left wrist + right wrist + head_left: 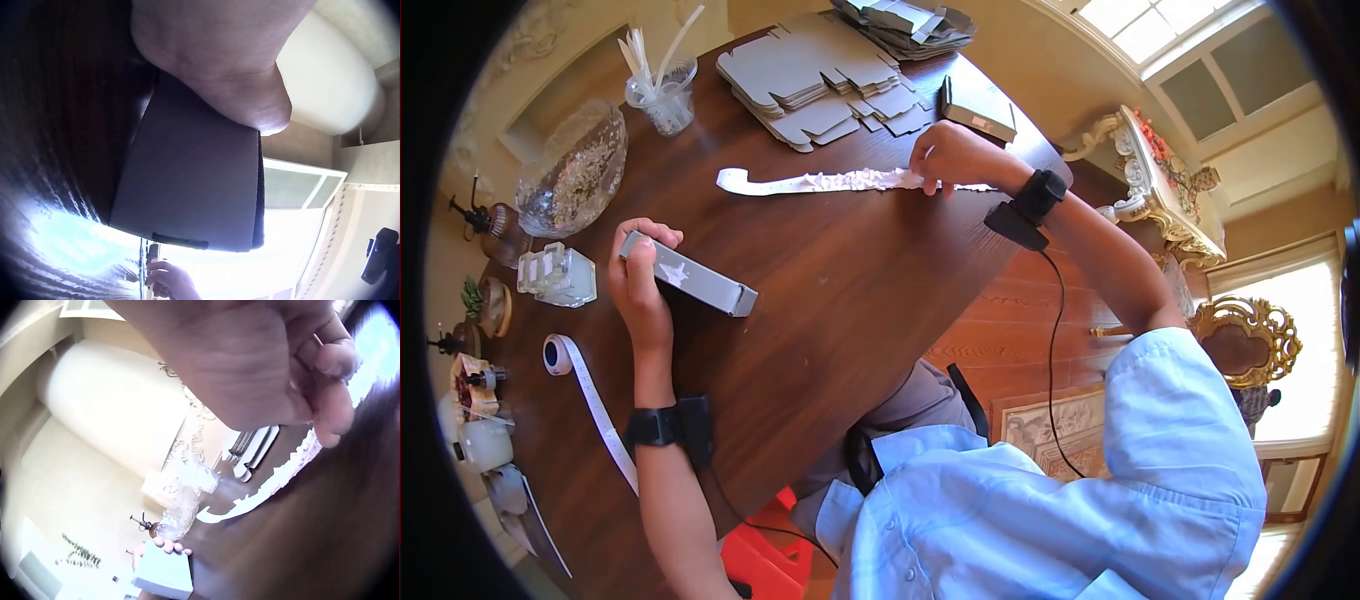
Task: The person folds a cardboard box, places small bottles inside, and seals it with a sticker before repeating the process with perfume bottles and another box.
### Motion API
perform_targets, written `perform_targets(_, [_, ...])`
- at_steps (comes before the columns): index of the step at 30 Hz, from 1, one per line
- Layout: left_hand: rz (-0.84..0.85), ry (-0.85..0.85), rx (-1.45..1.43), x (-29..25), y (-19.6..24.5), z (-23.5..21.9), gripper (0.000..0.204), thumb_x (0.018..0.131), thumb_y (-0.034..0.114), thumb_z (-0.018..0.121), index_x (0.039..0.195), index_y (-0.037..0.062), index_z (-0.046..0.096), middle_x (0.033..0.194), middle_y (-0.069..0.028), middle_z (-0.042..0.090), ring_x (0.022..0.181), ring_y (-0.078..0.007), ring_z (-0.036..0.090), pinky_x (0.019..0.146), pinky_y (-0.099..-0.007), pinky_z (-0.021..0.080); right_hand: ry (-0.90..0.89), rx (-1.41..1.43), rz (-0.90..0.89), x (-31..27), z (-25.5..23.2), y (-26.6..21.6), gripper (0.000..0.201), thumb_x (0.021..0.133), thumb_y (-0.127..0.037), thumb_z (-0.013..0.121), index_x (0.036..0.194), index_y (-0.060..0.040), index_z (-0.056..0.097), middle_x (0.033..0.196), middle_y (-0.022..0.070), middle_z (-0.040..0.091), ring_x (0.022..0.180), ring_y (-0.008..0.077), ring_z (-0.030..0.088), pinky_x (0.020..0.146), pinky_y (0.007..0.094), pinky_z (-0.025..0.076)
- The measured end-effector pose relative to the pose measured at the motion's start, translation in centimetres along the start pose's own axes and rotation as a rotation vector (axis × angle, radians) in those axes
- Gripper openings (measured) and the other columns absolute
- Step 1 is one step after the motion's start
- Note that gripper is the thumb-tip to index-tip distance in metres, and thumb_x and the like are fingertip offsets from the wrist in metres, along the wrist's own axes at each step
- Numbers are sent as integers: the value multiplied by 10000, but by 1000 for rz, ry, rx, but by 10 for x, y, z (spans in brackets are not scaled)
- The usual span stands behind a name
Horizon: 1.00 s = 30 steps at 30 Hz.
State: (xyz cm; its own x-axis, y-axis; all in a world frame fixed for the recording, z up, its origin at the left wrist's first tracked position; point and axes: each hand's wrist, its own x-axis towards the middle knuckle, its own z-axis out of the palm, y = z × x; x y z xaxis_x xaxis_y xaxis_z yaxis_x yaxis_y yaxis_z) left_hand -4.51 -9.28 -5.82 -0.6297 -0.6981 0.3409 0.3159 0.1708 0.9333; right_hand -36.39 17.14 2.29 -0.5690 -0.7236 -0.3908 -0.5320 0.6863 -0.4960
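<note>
My left hand (640, 275) grips a slim grey carton (700, 283) with a white star-like mark on its narrow side, thumb on top. In the left wrist view, the carton's broad plain face (187, 169) shows below the hand. A long white paper strip (770, 185) lies across the table, curled at its left end and ruffled with small pale pieces along its middle. My right hand (962, 155) is over the ruffled part, its fingertips pinching at the strip. The right wrist view shows those fingers (334, 409) bent, right at the strip's edge.
Flat grey cartons (800, 65) are stacked at the back, beside a dark-edged box (978, 108). Along the left stand a clear cup of sticks (668, 105), a glass bowl (575, 170), small glass containers (557, 275) and a label roll (557, 355) trailing its strip.
</note>
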Motion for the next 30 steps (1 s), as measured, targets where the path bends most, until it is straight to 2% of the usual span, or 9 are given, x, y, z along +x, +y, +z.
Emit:
perform_targets(4, [12, 23, -6, -1, 1, 1, 204, 966, 182, 495, 1009, 16, 604, 907, -75, 623, 904, -175, 618, 923, -364, 523, 174, 7, -57, -33, 2, -15, 179, 863, -97, 609, 952, 19, 713, 737, 98, 755, 570, 171, 707, 577, 313, 568])
perform_targets(6, [10, 36, 22, -3, -1, -2, 207, 969, 185, 496, 1012, 16, 607, 913, -73, 629, 899, -168, 612, 896, -342, 509, 184, 204, -229, -47, 29, -22, 134, 840, -81, 643, 936, -6, 700, 752, 100, 742, 619, 222, 716, 594, 344, 556])
perform_targets(8, [12, 36, 52, -2, -1, -2, 210, 973, 189, 498, 1016, 17, 609, 918, -71, 635, 895, -161, 606, 870, -321, 495, 321, 32, -634, -66, 60, -44, 132, 872, -87, 696, 990, -34, 668, 774, 114, 704, 692, 230, 702, 615, 371, 541])
perform_targets(9, [14, 56, 92, -3, 0, -3, 213, 975, 192, 497, 1017, 17, 611, 923, -69, 640, 887, -155, 598, 855, -310, 479, 329, 42, -634, -66, 68, -52, 132, 872, -87, 696, 990, -34, 668, 774, 114, 704, 692, 230, 702, 615, 371, 541])
perform_targets(11, [4, 101, 105, -7, 1, -1, 227, 982, 191, 484, 1015, 5, 609, 923, -73, 648, 910, -171, 619, 887, -320, 476, 350, -83, -568, -65, 81, -61, 115, 824, -102, 678, 930, -57, 679, 826, 169, 714, 818, 390, 696, 723, 459, 549])
perform_targets(14, [35, 35, 79, -6, -2, -3, 270, 1008, 231, 457, 1063, -1, 584, 956, -102, 640, 978, -205, 623, 970, -359, 481, 435, -2, -536, -41, 83, -45, 132, 841, -132, 679, 947, -54, 678, 846, 179, 721, 830, 413, 694, 732, 476, 546])
perform_targets(24, [9, 45, 67, -5, -1, 0, 267, 1000, 239, 466, 1050, 2, 576, 939, -105, 628, 999, -237, 638, 980, -384, 493, 605, -162, -348, -9, 48, 9, 189, 826, -160, 770, 929, -51, 655, 752, 107, 686, 682, 293, 654, 623, 416, 477])
perform_targets(27, [-7, 54, 62, -7, -1, -1, 256, 1000, 235, 466, 1057, 11, 577, 951, -105, 630, 999, -238, 639, 966, -390, 502, 459, 1, -291, -26, 53, -7, 168, 852, -135, 765, 959, -53, 664, 769, 92, 683, 671, 221, 646, 608, 374, 486])
perform_targets(30, [-16, 62, 74, -8, 1, 0, 249, 998, 234, 466, 1053, 16, 571, 955, -106, 630, 1007, -238, 637, 971, -396, 500, 293, 305, -616, -50, 85, -41, 133, 920, -87, 737, 1027, -39, 676, 811, 52, 686, 704, 133, 637, 641, 306, 526])
